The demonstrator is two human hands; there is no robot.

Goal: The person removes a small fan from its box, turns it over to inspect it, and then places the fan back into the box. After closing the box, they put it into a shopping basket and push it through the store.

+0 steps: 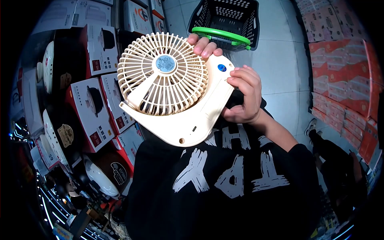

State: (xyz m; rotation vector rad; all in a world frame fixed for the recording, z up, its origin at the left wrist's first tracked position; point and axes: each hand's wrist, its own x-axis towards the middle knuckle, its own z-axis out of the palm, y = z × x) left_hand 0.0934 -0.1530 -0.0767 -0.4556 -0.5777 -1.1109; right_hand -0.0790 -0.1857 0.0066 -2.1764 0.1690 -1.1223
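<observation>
A cream-coloured portable fan is held up in front of my chest, its round slatted grille facing me with a light blue disc at the centre. Its flat base carries a blue oval sticker and a small hole near the lower edge. Over the fan's top edge curl the fingers of my left hand; the palm and arm are hidden behind it. My right hand grips the right side of the base, thumb below and fingers on the sticker side.
A black shopping basket with a green handle stands on the tiled floor. Boxed pots and displayed pots fill the left shelves. Orange-red cartons are stacked at right; a person in dark clothes is below them.
</observation>
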